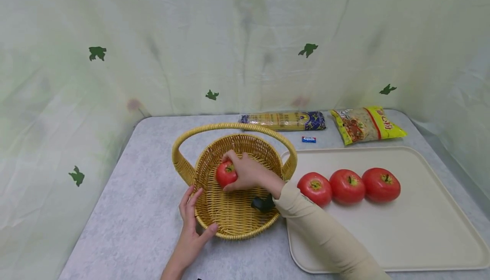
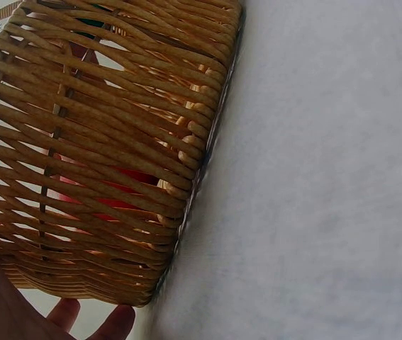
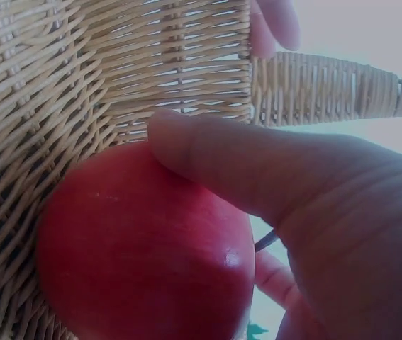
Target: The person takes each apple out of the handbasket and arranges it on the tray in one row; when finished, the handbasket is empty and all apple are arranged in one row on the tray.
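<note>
Inside a round wicker basket (image 1: 226,224) with an arched handle, my right hand (image 1: 246,171) grips a red apple (image 1: 225,175). In the right wrist view, the thumb (image 3: 208,152) presses on the side of the apple (image 3: 144,241), close over the woven bottom. My left hand (image 1: 191,224) rests at the basket's near left side, its thumb at the rim and its fingers spread along the outside. Seen from the left wrist, two fingertips (image 2: 119,322) reach past the woven wall (image 2: 108,134), and red shows through its gaps.
Right of the basket lies a large cream tray (image 1: 383,241) with three red apples (image 1: 347,186) in a row. Behind stand a bag of noodles (image 1: 283,121), a small blue-and-red packet (image 1: 309,139) and a yellow food bag (image 1: 365,124). A patterned curtain (image 1: 214,50) hangs at the back.
</note>
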The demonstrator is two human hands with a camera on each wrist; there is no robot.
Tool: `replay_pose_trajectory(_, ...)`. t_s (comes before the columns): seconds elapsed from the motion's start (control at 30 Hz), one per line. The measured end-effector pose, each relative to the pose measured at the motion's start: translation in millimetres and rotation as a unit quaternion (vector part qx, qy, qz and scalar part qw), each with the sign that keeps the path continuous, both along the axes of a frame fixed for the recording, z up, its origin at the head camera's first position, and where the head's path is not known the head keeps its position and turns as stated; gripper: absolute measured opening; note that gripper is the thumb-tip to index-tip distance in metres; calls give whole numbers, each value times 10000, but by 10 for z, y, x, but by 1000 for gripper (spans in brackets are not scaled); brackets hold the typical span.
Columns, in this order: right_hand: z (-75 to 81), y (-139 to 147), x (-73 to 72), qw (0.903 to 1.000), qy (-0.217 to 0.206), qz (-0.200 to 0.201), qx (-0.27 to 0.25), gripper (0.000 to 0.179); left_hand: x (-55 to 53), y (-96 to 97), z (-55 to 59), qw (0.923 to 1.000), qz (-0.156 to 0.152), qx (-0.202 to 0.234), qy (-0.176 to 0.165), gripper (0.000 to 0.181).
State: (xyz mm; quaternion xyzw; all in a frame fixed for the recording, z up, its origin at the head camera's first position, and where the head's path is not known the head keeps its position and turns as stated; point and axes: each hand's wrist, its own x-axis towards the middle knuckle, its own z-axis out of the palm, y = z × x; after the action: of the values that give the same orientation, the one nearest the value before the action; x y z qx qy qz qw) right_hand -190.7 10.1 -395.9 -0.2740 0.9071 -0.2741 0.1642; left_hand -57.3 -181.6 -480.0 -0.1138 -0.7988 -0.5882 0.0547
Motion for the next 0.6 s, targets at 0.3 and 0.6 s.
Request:
replay_pose_trajectory(0.3, 44, 111, 52, 9999, -80, -66, -39, 69, -2, 3, 15, 10000, 3, -32, 7, 84)
replay_pose_trajectory(0.6, 253, 198, 258, 9973, 76, -476, -559, 73, -2, 9, 27, 10000, -8, -16, 38, 86)
